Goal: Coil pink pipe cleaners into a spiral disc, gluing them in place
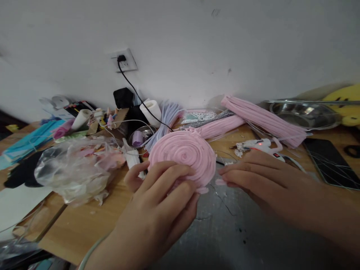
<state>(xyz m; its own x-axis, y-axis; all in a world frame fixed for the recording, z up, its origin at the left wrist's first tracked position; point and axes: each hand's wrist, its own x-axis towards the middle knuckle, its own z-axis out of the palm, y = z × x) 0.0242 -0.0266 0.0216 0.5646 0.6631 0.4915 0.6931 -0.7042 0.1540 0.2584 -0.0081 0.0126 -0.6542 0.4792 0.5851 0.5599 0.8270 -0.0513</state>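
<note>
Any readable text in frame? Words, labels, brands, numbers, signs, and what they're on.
None that I can read.
Pink coil: no lettering visible.
White glue gun: red light shows; any marking is too small or blurred.
Phone: dark screen, no text visible.
Wall marks: grey strokes, no legible word.

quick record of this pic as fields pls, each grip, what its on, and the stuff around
left grip: fingers across the front of the pink coiled disc
right grip: fingertips closed on a short pink strip end
disc: strands wound in a spiral
picture right: white glue gun, red light on; black smartphone
behind: pink pipe cleaner bundle, lying slantwise
picture left: crumpled plastic bag
wall: socket with black plug in it
</note>
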